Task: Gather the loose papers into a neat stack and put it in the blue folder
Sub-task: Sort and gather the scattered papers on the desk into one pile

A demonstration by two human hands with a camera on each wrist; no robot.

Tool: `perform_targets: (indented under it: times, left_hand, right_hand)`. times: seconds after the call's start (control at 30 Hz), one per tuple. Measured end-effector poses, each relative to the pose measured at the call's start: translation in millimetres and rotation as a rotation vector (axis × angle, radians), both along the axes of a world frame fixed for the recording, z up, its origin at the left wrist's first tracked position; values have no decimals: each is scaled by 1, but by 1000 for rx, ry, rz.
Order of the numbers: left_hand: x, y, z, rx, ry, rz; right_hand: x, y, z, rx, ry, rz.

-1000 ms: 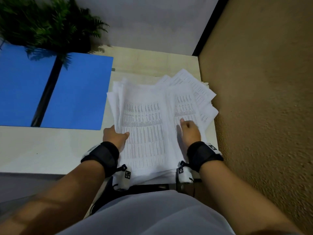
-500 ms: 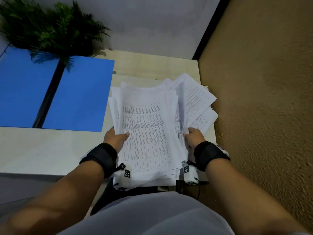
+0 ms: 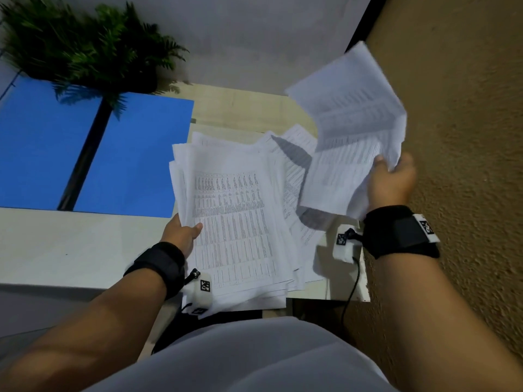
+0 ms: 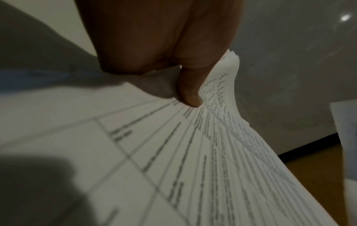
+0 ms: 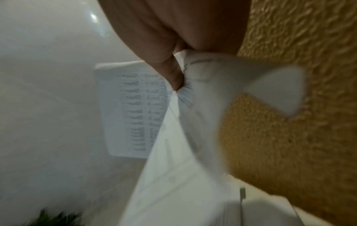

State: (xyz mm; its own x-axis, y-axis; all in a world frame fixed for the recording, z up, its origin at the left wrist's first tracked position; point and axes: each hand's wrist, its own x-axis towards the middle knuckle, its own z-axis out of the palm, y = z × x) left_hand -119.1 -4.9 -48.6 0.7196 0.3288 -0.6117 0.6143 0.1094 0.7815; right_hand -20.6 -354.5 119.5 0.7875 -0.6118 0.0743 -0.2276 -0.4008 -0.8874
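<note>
An untidy stack of printed papers lies at the table's right end, its near edge hanging over the front. My left hand grips the stack's left edge, thumb pressed on the top sheet. My right hand holds a separate bunch of sheets lifted above the table's right side, thumb pinching the crumpled bunch. A few more sheets lie fanned under the lifted bunch. The open blue folder lies flat to the left of the stack.
A green potted plant stands at the back left, overhanging the folder. A tan textured wall runs close along the table's right edge. Bare light tabletop lies left of my left hand.
My right hand has taken hold of the sheets at the right and lifted them up and to the right, off the table. The left hand keeps its grip on the main stack.
</note>
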Motion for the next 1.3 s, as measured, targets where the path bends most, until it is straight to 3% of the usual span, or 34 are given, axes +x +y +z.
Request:
perform_targets:
  times: [0.07, 0.13, 0.23, 0.3, 0.47, 0.53, 0.7, 0.83, 0.9, 1.0, 1.17, 1.23, 1.3]
  left_hand:
    - [-1, 4, -4, -16, 11, 6]
    - [-3, 7, -6, -25, 5, -5]
    - [-3, 10, -7, -45, -18, -34]
    - [-3, 11, -9, -62, -18, -33]
    - [0, 10, -8, -37, 1, -23]
    - [2, 9, -6, -8, 11, -33]
    - [5, 11, -2, 19, 41, -78]
    - [6, 12, 4, -5, 62, -101]
    - [6, 12, 8, -18, 63, -114]
    - [5, 10, 15, -25, 50, -114]
    - [10, 12, 26, -160, 129, -46]
    - [11, 15, 23, -220, 177, -70]
    - [6, 14, 29, -234, 117, -104]
  right_hand:
    - [11, 3, -15, 199, 20, -72]
    - [18, 11, -41, 352, 179, -74]
    - [8, 29, -75, 259, 641, 84]
    - [2, 45, -87, 223, 708, 144]
    - [7, 71, -104, 536, 430, -96]
    - [10, 67, -90, 520, 273, -150]
    - [11, 52, -3, 91, -31, 64]
    - [-6, 53, 66, 89, -385, 183]
    - [-13, 59, 79, 93, -461, 242]
    - [-17, 71, 52, 80, -273, 304]
    - [-41, 103, -32, -87, 265, 463]
    - [-51, 113, -60, -174, 383, 466]
    - [-58, 122, -80, -247, 497, 473]
